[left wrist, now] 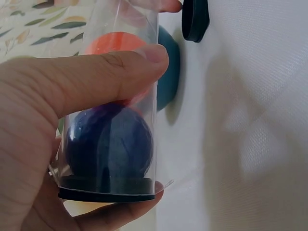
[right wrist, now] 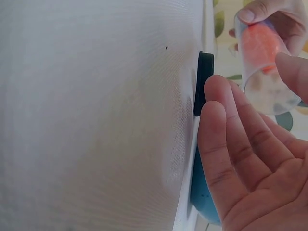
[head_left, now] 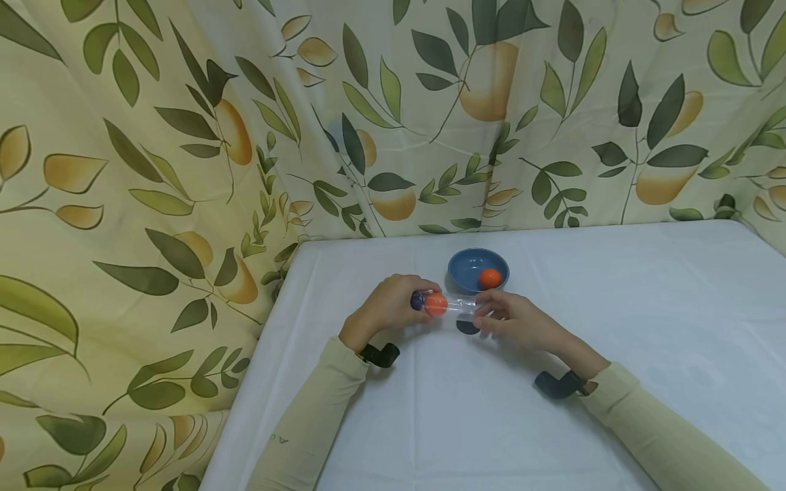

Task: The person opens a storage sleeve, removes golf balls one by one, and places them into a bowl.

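Note:
A clear plastic tube lies sideways above the white table, with a dark blue ball at its capped end and an orange ball beside it. My left hand grips the tube around these balls, thumb across its side. At the tube's uncapped end is my right hand, fingers mostly straight and holding nothing; whether the thumb touches the rim I cannot tell. A black round cap rests on the table below that end, close to the right fingertips.
Behind the hands stands a blue bowl with another orange ball in it. The white cloth-covered table extends to both sides. A leaf-patterned curtain hangs along the back and left.

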Motion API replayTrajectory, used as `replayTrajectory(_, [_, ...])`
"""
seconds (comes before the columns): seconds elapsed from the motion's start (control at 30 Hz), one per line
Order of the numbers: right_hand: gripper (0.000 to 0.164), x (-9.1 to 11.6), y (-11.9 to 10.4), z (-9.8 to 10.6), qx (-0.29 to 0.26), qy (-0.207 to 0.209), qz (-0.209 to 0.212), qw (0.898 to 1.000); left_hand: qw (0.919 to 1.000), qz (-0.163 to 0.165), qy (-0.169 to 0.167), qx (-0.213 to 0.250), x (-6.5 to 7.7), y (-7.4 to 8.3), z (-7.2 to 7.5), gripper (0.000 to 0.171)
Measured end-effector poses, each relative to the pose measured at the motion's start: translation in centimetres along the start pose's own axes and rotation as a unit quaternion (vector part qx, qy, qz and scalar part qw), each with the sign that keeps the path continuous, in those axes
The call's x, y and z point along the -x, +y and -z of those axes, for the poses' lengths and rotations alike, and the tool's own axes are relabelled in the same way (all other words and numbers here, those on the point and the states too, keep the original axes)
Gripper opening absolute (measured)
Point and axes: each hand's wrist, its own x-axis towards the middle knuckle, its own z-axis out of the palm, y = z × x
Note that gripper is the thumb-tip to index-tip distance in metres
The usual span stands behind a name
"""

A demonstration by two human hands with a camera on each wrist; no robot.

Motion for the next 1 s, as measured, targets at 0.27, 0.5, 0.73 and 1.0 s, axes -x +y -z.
replayTrajectory(0.27, [0.051, -0.03, 0.13, -0.02, -0.002, 0.0, 0.001, 1.0, 0.9996, 0.003, -0.001, -0.028, -0.07, 0.21, 0.1, 0.044])
replayTrajectory(0.5, [0.049, 0.01, 0.15, -0.08, -0.006, -0.002, -0.002, 1.0, 0.9995, 0.0, -0.003, -0.033, -0.15, 0.12, -0.03, 0.049])
replayTrajectory(0.73, [0.047, 0.02, 0.13, -0.09, -0.005, -0.002, -0.004, 1.0, 0.999, 0.001, -0.009, -0.044, -0.15, 0.06, -0.12, 0.051])
replayTrajectory(1.0, [0.046, -0.1, 0.28, -0.14, -0.003, 0.0, -0.012, 1.0, 0.999, 0.006, -0.008, -0.043, -0.11, 0.03, -0.17, 0.05])
